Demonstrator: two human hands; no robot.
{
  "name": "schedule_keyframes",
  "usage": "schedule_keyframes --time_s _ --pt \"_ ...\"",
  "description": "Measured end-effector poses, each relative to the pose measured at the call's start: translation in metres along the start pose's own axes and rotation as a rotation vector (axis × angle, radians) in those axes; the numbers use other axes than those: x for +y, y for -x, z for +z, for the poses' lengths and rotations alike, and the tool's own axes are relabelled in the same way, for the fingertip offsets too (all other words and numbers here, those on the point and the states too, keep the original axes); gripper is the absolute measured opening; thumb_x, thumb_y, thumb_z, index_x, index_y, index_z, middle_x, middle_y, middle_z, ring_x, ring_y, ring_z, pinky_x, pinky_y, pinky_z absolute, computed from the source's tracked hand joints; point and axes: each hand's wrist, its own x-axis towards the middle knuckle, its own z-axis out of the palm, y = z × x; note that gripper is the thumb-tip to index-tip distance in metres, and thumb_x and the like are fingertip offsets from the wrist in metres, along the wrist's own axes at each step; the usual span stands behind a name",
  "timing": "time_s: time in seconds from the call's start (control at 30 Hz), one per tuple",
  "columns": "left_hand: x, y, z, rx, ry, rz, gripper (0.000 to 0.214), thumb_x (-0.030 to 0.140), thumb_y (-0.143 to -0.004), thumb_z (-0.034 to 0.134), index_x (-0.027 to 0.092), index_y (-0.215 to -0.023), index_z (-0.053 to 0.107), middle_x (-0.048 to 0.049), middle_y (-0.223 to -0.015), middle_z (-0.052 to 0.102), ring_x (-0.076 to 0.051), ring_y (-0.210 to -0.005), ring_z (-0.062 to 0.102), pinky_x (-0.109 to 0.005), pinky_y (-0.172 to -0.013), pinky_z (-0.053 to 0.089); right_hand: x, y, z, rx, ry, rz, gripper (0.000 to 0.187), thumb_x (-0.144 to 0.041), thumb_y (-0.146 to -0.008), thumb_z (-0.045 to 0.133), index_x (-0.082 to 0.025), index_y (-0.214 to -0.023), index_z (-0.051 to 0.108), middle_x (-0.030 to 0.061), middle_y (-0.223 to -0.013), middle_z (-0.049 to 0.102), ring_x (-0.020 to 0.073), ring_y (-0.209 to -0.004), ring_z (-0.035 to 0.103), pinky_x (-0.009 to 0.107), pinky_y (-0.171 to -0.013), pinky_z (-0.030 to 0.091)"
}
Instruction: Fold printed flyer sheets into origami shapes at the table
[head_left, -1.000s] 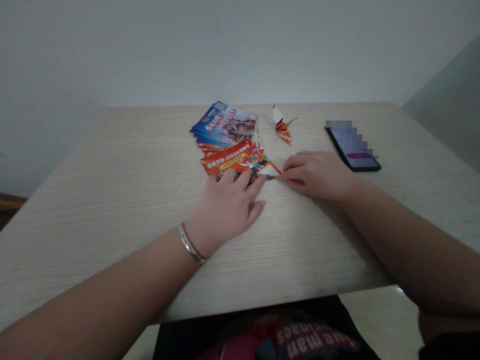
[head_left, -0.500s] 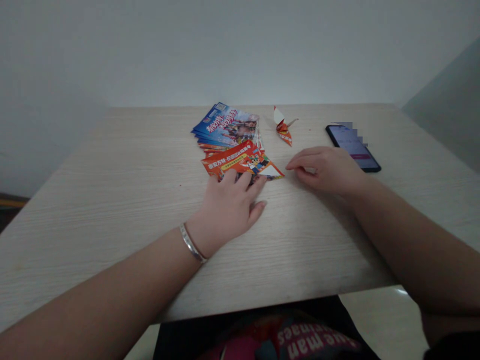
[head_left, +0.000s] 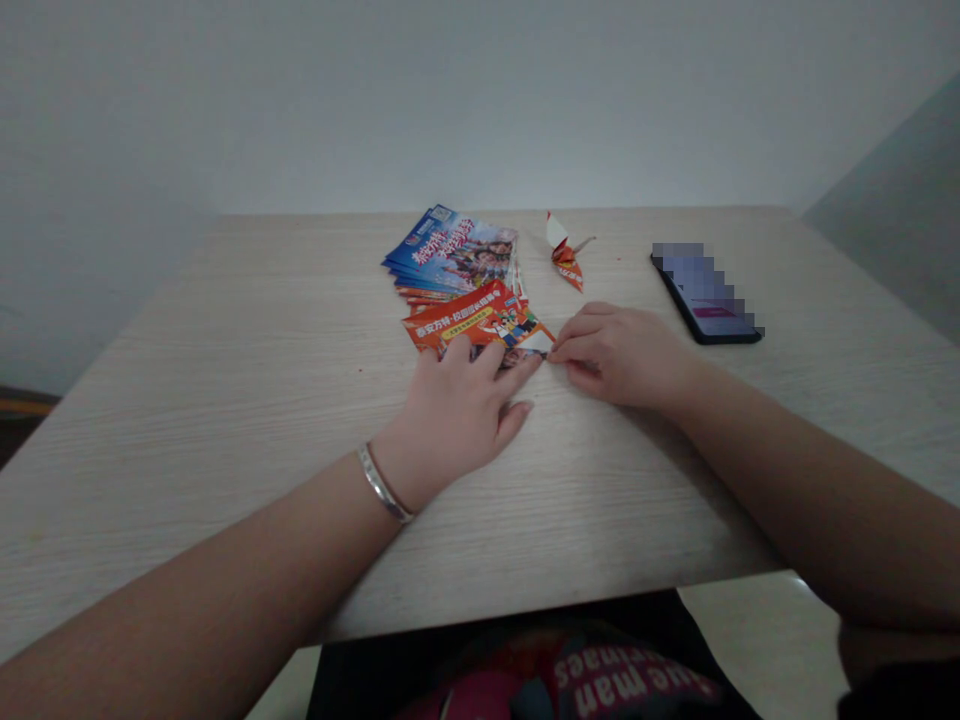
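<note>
A partly folded orange leaflet (head_left: 480, 318) lies flat on the table, its right end coming to a point with a small white patch. Across its near edge rests my left hand (head_left: 461, 405), fingers spread and pressing down, a silver bangle at the wrist. My right hand (head_left: 619, 355) is at the leaflet's right tip, thumb and fingers pinched together on it; the fingertips cover that corner. Just beyond the leaflet is a fanned stack of blue leaflets (head_left: 450, 250). A folded paper crane (head_left: 565, 256), red and white, sits behind my right hand.
A phone (head_left: 705, 300) with a lit, partly blurred screen lies to the right of my right hand. The pale wooden table (head_left: 225, 420) meets a wall (head_left: 480, 110) at its far edge. My lap shows below the near edge.
My right hand has moved left and slightly nearer, from beside the leaflet's right tip onto it, and now pinches it. My left hand has stayed nearly still, its forefinger reaching slightly further right.
</note>
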Motion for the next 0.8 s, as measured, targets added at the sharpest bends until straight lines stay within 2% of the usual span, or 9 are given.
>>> schedule_keyframes --time_s 0.27,0.57,0.8 --pt "0.0007 0.0016 -0.0039 -0.042 0.010 -0.030 0.049 0.049 -0.099 0.042 0.025 -0.140 0.052 -0.0133 -0.121 0.061 -0.036 -0.106 0.056 -0.051 -0.080 0.051 -0.0084 -0.0041 -0.0055 -0.085 0.043 0.074 0.026 -0.023 -0.091 0.050 -0.018 -0.094 0.076 0.0068 -0.097 0.073 0.0229 -0.093 0.062 0.034 -0.076 0.042" --pt "-0.0003 0.0054 -0.0019 -0.078 0.065 -0.008 0.058 0.049 -0.100 0.040 0.018 -0.149 0.044 -0.0144 -0.139 0.055 -0.038 -0.122 0.050 -0.053 -0.094 0.052 -0.0076 -0.0035 -0.0034 -0.099 0.039 0.096 0.027 -0.022 -0.091 0.049 -0.017 -0.094 0.075 0.0065 -0.100 0.072 0.0220 -0.095 0.064 0.033 -0.075 0.042" --pt "-0.0004 0.0084 -0.0019 -0.074 0.067 0.003 0.063 0.052 -0.099 0.040 0.015 -0.151 0.040 -0.0160 -0.147 0.049 -0.040 -0.129 0.045 -0.053 -0.093 0.054 -0.0076 -0.0015 -0.0008 -0.076 0.043 0.119 0.027 -0.023 -0.090 0.049 -0.019 -0.097 0.075 0.0049 -0.104 0.073 0.0206 -0.092 0.066 0.032 -0.067 0.039"
